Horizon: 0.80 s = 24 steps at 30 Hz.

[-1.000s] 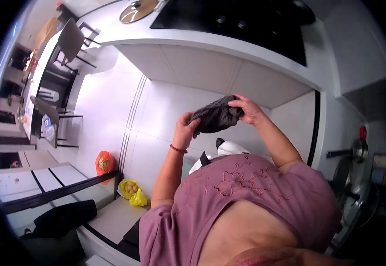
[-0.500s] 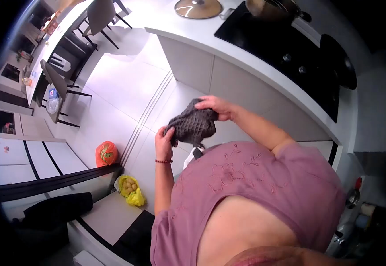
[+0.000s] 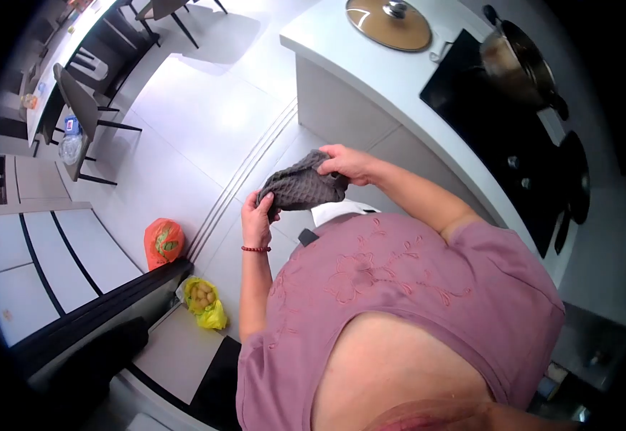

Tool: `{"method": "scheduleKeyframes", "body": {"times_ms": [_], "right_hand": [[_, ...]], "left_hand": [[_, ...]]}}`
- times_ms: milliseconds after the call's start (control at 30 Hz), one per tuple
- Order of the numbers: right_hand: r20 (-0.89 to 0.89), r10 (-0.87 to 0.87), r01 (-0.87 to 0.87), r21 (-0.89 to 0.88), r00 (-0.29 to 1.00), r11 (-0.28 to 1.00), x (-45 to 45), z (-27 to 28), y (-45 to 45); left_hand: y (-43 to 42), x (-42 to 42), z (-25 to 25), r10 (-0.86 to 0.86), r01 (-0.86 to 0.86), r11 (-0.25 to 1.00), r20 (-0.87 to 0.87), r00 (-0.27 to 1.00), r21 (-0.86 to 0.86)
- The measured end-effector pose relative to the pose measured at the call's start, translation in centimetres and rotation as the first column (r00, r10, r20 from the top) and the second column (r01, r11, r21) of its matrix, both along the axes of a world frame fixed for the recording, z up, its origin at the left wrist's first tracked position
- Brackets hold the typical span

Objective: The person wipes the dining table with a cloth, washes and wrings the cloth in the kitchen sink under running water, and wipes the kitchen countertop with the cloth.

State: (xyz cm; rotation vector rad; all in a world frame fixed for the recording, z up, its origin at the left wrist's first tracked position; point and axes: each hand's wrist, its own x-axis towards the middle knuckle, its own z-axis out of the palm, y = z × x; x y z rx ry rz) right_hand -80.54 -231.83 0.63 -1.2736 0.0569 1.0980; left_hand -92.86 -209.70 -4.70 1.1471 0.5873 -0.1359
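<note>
A dark grey waffle-weave cloth (image 3: 302,185) is stretched and bunched between my two hands, in front of my chest. My left hand (image 3: 258,215), with a red bead bracelet at the wrist, pinches its left end, thumb on top. At the other end, the fingers of my right hand (image 3: 347,165) are closed round the cloth. Something white, partly hidden by the cloth and my shirt, shows just below it.
To the right is a white counter (image 3: 327,44) bearing a glass lid (image 3: 388,23), a black cooktop (image 3: 464,108) and a pot (image 3: 518,65). An orange bag (image 3: 163,243) and a yellow bag of potatoes (image 3: 205,302) stand on the floor at left. Chairs (image 3: 79,100) flank a table.
The view has turned, so the counter and pot sit lower and further right. Between my hands the cloth now looks flatter and more drawn out; both hands keep hold of it.
</note>
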Motion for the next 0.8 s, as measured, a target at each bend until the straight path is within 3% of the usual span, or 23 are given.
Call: {"method": "scheduleKeyframes", "body": {"times_ms": [67, 133, 200, 367, 567, 800], "right_hand": [[0.049, 0.087, -0.088, 0.000, 0.995, 0.996, 2.7, -1.4, 1.5], [0.118, 0.044, -0.046, 0.012, 0.992, 0.999, 6.8, -2.3, 3.3], [0.087, 0.040, -0.046, 0.080, 0.995, 0.996, 9.6, 0.1, 4.5], [0.264, -0.027, -0.002, 0.110, 0.964, 0.994, 16.6, 1.5, 7.4], [0.426, 0.014, -0.040, 0.051, 0.905, 0.998, 21.1, 3.2, 9.3], [0.473, -0.139, 0.177, -0.036, 0.870, 0.984, 26.2, 3.8, 11.5]], "left_hand": [[1.5, 3.0, 0.3, -0.006, 0.008, 0.999, -0.041, 0.999, 0.048], [3.2, 6.1, 0.7, -0.017, 0.023, 0.997, -0.094, 0.995, 0.069], [4.3, 9.5, 2.5, -0.043, 0.053, 0.995, -0.116, 0.992, 0.088], [7.0, 17.7, 4.5, -0.034, 0.051, 0.985, -0.102, 0.994, 0.167], [8.7, 23.5, 4.8, -0.067, 0.077, 0.991, -0.090, 0.994, 0.111], [13.1, 33.6, 3.1, -0.273, 0.274, 0.957, -0.017, 0.962, 0.093]]}}
